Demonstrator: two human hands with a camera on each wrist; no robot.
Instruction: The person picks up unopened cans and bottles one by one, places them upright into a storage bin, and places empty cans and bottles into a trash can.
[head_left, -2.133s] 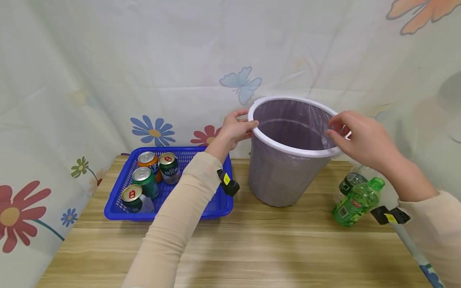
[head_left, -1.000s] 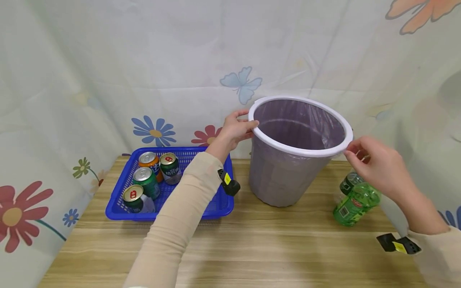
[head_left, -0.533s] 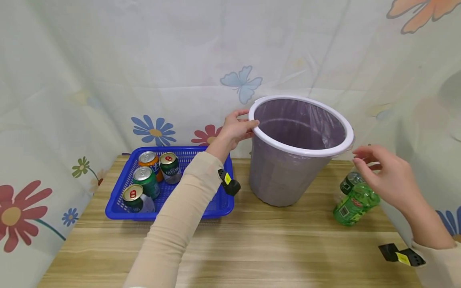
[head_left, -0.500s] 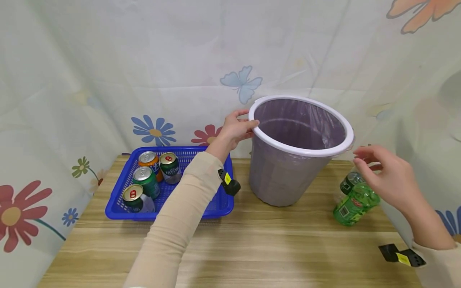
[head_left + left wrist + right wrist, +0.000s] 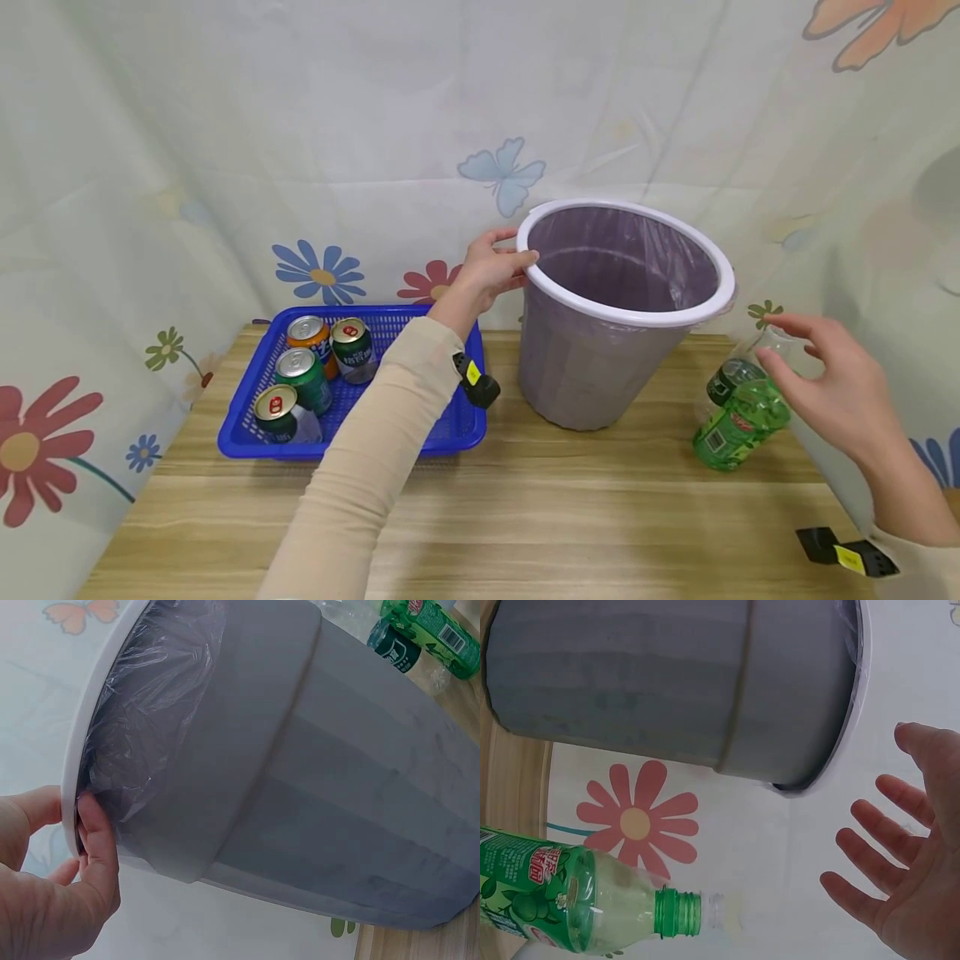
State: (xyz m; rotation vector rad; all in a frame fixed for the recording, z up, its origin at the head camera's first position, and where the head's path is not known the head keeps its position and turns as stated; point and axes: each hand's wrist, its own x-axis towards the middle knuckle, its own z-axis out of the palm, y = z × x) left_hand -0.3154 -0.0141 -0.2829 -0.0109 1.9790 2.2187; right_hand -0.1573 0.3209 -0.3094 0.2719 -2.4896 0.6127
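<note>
A grey trash bin (image 5: 585,375) with a white rim (image 5: 645,318) stands on the table, lined with a thin clear bag (image 5: 157,712). My left hand (image 5: 491,268) grips the rim's left side, thumb on top. In the left wrist view its fingers (image 5: 97,832) curl under that rim. My right hand (image 5: 843,387) is off to the right, apart from the bin, fingers spread and holding nothing in the right wrist view. Just below and left of it are a green-labelled plastic bottle (image 5: 738,425) and a clear bottle with a dark label (image 5: 723,381); the hand partly covers the green one.
A blue plastic basket (image 5: 450,429) sits left of the bin, with several drink cans such as an orange can (image 5: 306,333) and a green can (image 5: 302,379) upright in its left part. A flower-print curtain (image 5: 375,125) hangs close behind the wooden table (image 5: 525,525).
My right hand has let go of the bag at the bin's right rim, moved right and down, and its fingers have opened above the bottles. The left hand stays on the rim.
</note>
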